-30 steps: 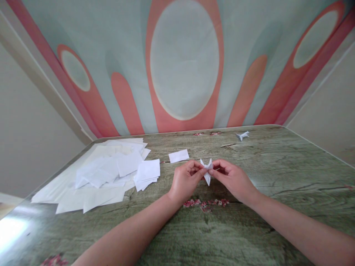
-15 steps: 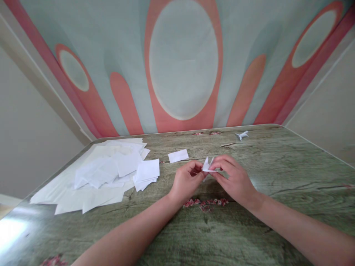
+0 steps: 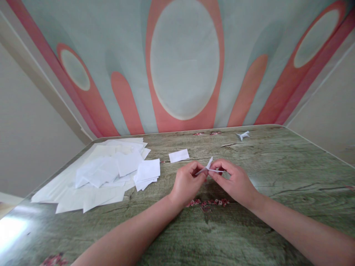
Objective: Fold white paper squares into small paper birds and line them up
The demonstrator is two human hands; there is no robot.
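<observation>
A small folded white paper (image 3: 210, 162) is held up just above the table, near the middle of the view. My left hand (image 3: 186, 181) pinches its left side between thumb and fingers. On the other side, my right hand (image 3: 235, 181) grips it with fingertips close to the centre fold. One narrow point sticks upward between the hands, and a thin flap juts out to the right under my right fingers. Part of the paper is hidden behind the fingers. Beyond my left hand lies a flat white paper rectangle (image 3: 179, 156).
A wide pile of white paper sheets (image 3: 91, 197) covers the table's left side, with a small stack of paper squares (image 3: 147, 170) at its right edge. Toward the back right stands a small folded paper figure (image 3: 243, 136). The wood-patterned table (image 3: 291, 162) meets a patterned backdrop (image 3: 184, 62).
The folded paper has turned between my fingers: two upright points showed before, now one, with a flap spread to each side. My right fingers have shifted slightly lower.
</observation>
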